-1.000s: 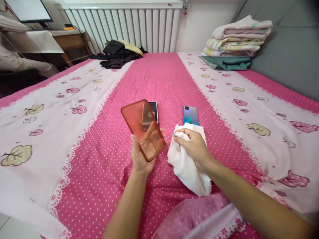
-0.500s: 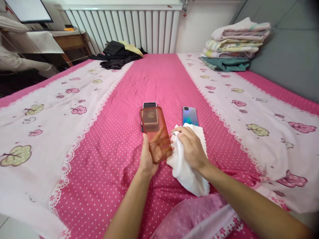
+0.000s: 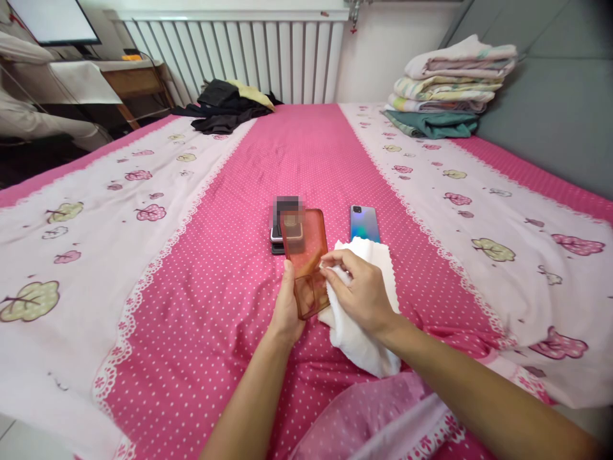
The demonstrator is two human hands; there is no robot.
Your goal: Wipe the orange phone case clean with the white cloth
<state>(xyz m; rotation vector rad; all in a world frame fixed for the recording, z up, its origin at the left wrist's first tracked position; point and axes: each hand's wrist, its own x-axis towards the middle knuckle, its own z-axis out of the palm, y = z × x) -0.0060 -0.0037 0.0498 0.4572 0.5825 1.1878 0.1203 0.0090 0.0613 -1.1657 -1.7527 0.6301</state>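
Observation:
A see-through reddish-orange phone case is held up, slightly tilted, in my left hand, thumb on its left edge and fingers behind it. My right hand pinches a white cloth with a scalloped edge, its fingertips at the case's right edge. The rest of the cloth hangs below the hand. Beyond the cloth lies a blue-silver phone, back up, its lower end covered. Behind the case sits a dark, phone-like device, partly hidden and partly blurred out.
All this is over a pink dotted bedspread. Dark clothes lie at the far left and folded bedding at the far right. A white radiator stands behind the bed. At the left edge a person sits near a desk.
My right hand has moved left with the cloth, from beside the case to its right edge. The case has turned a little more upright and shifted slightly right.

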